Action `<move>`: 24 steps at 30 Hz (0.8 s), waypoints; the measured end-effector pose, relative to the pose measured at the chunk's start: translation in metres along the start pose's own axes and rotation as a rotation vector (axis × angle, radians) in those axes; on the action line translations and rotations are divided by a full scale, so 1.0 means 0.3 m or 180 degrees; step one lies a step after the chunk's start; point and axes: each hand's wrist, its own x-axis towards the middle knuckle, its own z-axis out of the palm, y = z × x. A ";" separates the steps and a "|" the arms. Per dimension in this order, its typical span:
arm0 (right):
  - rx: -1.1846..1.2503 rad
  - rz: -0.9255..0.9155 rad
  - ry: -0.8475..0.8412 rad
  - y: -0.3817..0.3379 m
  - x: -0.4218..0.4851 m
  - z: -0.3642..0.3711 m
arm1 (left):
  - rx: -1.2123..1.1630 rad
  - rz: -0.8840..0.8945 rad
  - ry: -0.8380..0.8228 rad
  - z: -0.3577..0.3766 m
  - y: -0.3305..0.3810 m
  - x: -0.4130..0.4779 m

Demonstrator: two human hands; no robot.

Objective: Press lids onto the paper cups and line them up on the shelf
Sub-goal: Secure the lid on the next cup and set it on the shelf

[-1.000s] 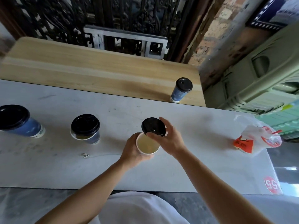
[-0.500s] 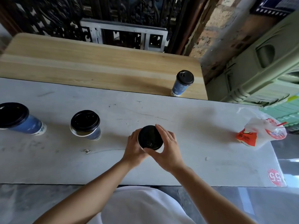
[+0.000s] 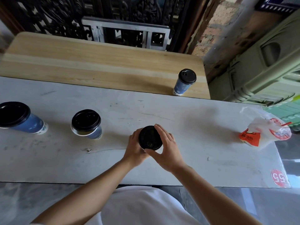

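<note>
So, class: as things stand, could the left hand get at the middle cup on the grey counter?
Probably yes. The counter between the left hand and the middle cup is bare, but the hand must first let go of the cup it grips.

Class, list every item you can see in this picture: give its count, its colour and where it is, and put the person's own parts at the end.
paper cups with lids: 4, blue with black lids; two at the left of the grey counter, one between the hands, one on the wooden shelf
grey counter: 1, pale grey, nearest the person
wooden shelf: 1, light wood, beyond the counter
plastic bag: 1, clear with orange and red print, right end of the counter
round sticker: 1, red, counter's near right corner
metal grille: 1, black, behind the shelf
left hand: 1, around the cup's side
right hand: 1, fingers on the lid's rim
</note>
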 end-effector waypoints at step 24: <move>0.1236 0.0643 0.0147 -0.040 -0.005 0.008 | -0.1280 -0.0890 0.0363 -0.071 0.104 -0.032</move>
